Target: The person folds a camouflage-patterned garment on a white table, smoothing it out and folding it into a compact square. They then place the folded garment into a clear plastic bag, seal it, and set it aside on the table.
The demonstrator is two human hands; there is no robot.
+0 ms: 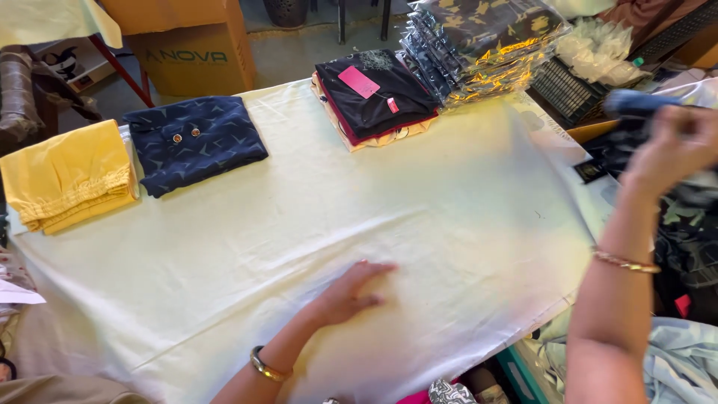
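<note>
My left hand point(350, 293) lies flat, fingers together, on the pale yellow cloth point(449, 209) that covers the table, near the front edge. My right hand point(673, 150) is raised at the right side, blurred, and grips a dark blue garment point(636, 105) lifted off a heap of dark clothes point(688, 247). Both wrists wear gold bangles.
On the cloth lie a folded navy patterned shirt point(194, 142), folded yellow trousers point(67, 176) at the left edge, a stack of folded garments with a pink tag point(374, 97), and several plastic-wrapped camouflage garments point(479, 45). A cardboard box point(187, 45) stands behind the table.
</note>
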